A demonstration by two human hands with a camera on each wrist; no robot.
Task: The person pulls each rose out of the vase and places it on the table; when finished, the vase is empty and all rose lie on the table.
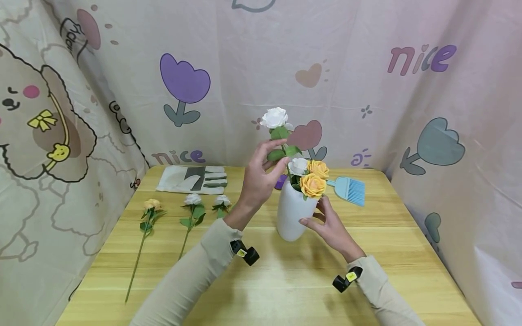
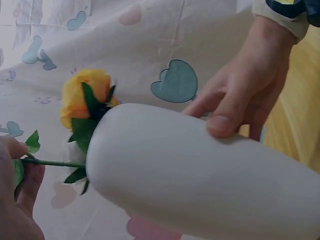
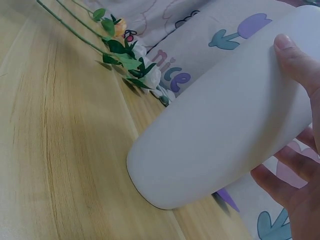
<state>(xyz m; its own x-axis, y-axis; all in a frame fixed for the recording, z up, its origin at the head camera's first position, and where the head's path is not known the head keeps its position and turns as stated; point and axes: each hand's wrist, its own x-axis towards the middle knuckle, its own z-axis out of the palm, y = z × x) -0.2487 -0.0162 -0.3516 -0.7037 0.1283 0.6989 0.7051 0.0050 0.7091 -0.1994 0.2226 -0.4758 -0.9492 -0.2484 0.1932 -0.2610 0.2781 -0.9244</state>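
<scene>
A white vase [image 1: 291, 215] stands on the table with two yellow roses [image 1: 313, 185] and a white rose [image 1: 298, 166] in its mouth. My left hand [image 1: 263, 174] pinches the green stem [image 2: 55, 163] of another white rose [image 1: 275, 117], whose bloom rises above the others. The lower end of that stem runs into the vase's mouth and is hidden there. With thumb on one side and fingers on the other, my right hand [image 1: 332, 226] grips the vase's right side. In the right wrist view the vase's base rests on the wood.
To the left lie a yellow rose [image 1: 152, 204] and two white roses [image 1: 192, 199], stems toward me. Behind them is a pair of gloves [image 1: 193, 179]. A light-blue dustpan-like brush [image 1: 350, 190] and a purple item [image 1: 280, 182] sit behind the vase. Printed curtains [image 1: 253, 81] enclose the table.
</scene>
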